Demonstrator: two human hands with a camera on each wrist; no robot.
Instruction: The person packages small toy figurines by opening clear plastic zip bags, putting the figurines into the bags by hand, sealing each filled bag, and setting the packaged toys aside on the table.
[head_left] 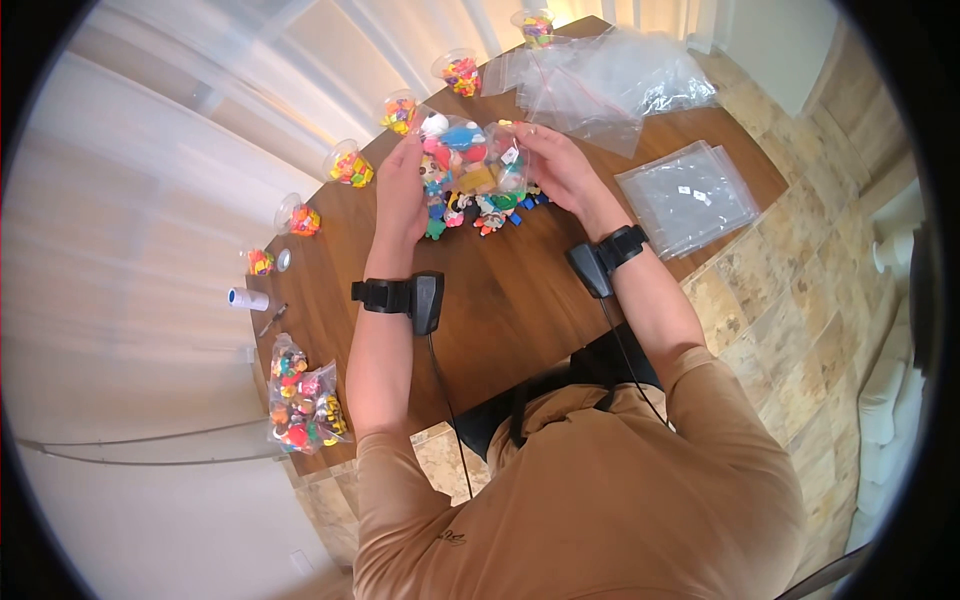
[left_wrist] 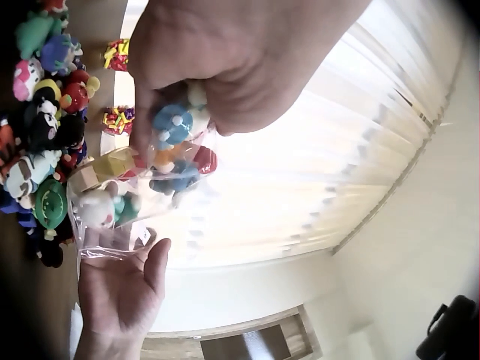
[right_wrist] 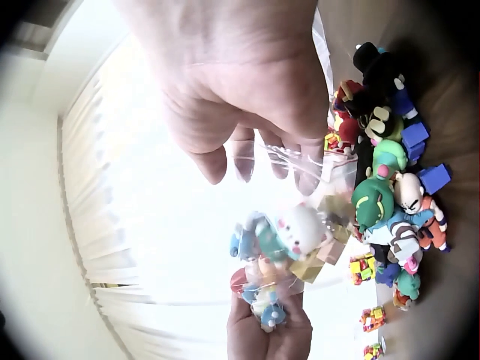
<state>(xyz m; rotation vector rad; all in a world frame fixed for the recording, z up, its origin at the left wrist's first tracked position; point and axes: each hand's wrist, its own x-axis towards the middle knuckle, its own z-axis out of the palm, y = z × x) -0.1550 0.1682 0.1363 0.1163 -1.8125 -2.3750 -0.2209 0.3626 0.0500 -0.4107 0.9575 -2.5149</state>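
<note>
A clear plastic bag of small toy figures (head_left: 475, 165) is held up between both hands above the table. My left hand (head_left: 402, 185) grips one end of it, with a blue-headed figure (left_wrist: 173, 124) showing through the plastic beside the fingers. At the other end, my right hand (head_left: 560, 165) holds the bag's edge, the loose film (right_wrist: 289, 156) lying along its fingers. Inside are a white figure (right_wrist: 304, 229) and tan block-like pieces (left_wrist: 105, 169). Just below the bag, a pile of loose toy figures (head_left: 490, 212) lies on the wooden table (head_left: 480, 300).
Cups of colourful pieces (head_left: 350, 168) line the table's far left edge. Large empty plastic bags (head_left: 600, 85) lie at the back, with a stack of flat bags (head_left: 690, 200) at right. Another filled toy bag (head_left: 302, 395) and a white cylinder (head_left: 248, 298) sit at left.
</note>
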